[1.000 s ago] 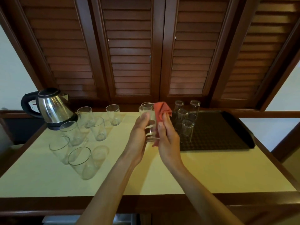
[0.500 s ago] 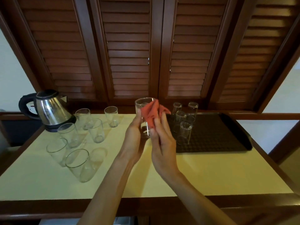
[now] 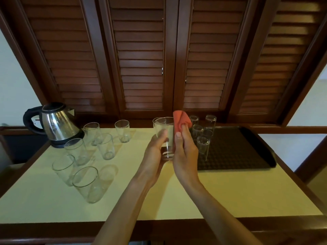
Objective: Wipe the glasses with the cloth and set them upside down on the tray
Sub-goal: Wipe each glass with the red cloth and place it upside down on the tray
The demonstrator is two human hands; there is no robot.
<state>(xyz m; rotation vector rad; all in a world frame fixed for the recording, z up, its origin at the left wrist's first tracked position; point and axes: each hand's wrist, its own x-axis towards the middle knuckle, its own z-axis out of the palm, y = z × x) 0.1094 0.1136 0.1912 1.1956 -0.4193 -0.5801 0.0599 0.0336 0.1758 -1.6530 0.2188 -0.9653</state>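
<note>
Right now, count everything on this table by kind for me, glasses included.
Glasses on the table: 6
Glasses on the tray: 5
Held glass, in the left hand: 1
Cloth, in the right hand: 1
Kettle: 1
Tray: 1
Total: 15; a rim behind the held glass may be another, cannot tell.

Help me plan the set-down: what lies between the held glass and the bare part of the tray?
In the head view, the right hand with the red cloth, then five upturned glasses on the tray.

left hand (image 3: 155, 152) holds an upright glass (image 3: 165, 137); right hand (image 3: 185, 152) presses a red cloth (image 3: 181, 122) against it.
</note>
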